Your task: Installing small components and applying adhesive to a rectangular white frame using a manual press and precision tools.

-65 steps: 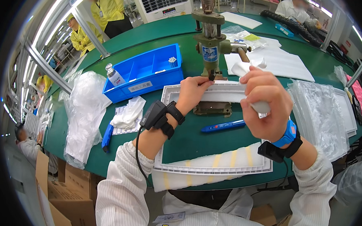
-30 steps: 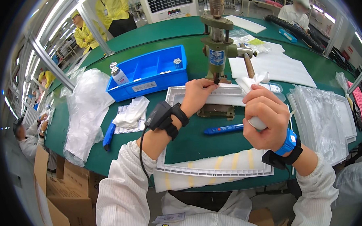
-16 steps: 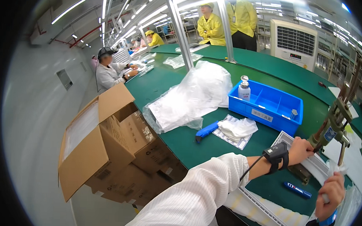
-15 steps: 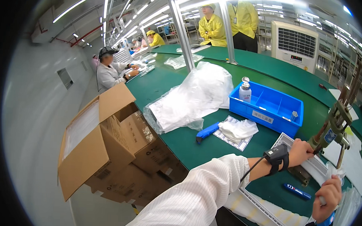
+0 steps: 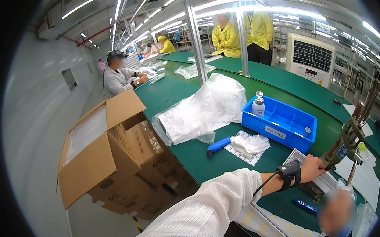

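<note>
My left hand [image 5: 313,168] reaches over a white plastic frame [image 5: 296,155] and has its fingers closed by the foot of a green hand press [image 5: 343,144]. What the fingertips pinch is too small to make out. The frame runs beneath this hand, with part of it under the press. My right hand [image 5: 336,214] is smeared, near the lower end of the press's lever [image 5: 351,173], where clear plastic shows; its fingers cannot be read. A blue marker [image 5: 305,206] lies just left of it. Another white slotted frame [image 5: 280,226] rests along the near table edge.
A blue divided bin [image 5: 279,119] holds a pump bottle [image 5: 258,105]. Nearby are a blue-handled tool [image 5: 218,146], a white cloth [image 5: 250,145] and plastic-wrapped sheets [image 5: 203,112]. Open cartons [image 5: 99,157] stand left of the green table [image 5: 165,98]. Co-workers are at the far side.
My right hand has moved slightly down and left beside the lever and is now smeared. My left hand stays by the press foot. The whole view has shifted a little.
</note>
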### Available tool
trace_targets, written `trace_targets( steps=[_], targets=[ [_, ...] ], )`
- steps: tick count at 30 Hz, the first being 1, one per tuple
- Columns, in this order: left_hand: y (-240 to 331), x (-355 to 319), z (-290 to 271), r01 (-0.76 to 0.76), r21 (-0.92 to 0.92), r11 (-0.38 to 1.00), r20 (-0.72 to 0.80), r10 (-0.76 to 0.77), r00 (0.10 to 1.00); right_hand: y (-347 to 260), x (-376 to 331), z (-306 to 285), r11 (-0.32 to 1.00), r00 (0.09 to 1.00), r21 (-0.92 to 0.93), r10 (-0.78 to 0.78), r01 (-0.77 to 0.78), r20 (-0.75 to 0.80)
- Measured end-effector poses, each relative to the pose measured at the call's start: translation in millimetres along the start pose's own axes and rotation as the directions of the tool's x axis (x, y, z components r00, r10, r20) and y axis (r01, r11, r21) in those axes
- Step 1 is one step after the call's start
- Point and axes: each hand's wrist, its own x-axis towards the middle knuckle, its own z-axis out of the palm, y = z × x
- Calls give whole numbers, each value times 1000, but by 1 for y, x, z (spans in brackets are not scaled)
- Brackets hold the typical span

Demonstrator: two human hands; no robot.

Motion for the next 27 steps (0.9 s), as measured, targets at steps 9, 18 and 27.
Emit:
trace_targets(
  steps=[9, 18, 27],
  targets=[
    [3, -1, -1, 0, -13, 1000, -3, 0, 1000, 7, -4, 18, 988, 995, -128, -71, 81, 75],
    [9, 1, -3, 21, -31, 999, 7, -21, 1000, 4, -2, 9, 994, 996, -92, -58, 64, 63],
    [13, 2, -5, 57, -55, 997, -12, -57, 998, 2, 6, -9, 998, 998, -6, -56, 56, 28]
  ],
)
